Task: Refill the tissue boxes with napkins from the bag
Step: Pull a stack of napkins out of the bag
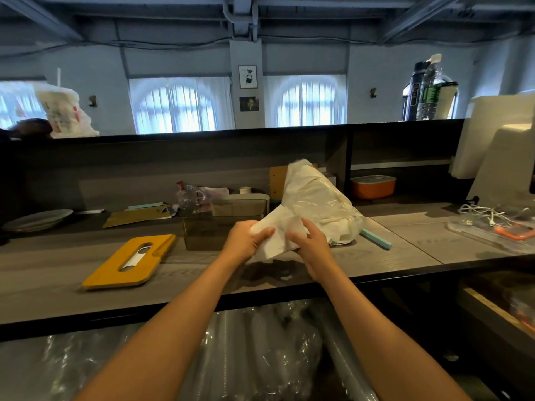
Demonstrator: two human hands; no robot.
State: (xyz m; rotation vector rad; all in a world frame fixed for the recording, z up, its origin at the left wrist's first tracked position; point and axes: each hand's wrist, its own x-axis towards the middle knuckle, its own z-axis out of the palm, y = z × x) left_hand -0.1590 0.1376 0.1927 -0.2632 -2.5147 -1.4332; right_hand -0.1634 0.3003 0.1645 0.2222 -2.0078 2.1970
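Both my hands hold a stack of white napkins (276,227) above the grey counter. My left hand (246,240) grips its left side and my right hand (311,244) grips its right side. Just behind my left hand stands an open, dark see-through tissue box (202,233) with no lid on it. Its yellow lid (130,260) with an oval slot lies flat on the counter to the left. The clear plastic bag of napkins (321,201) lies behind my right hand, touching the counter.
A light blue strip (376,238) lies by the bag. A grey box (240,205), a glass jug (188,198) and plates (37,219) stand at the back. An orange container (372,186) sits on the shelf; cables (489,215) lie at right. Plastic-wrapped rolls (260,348) fill the space below the counter edge.
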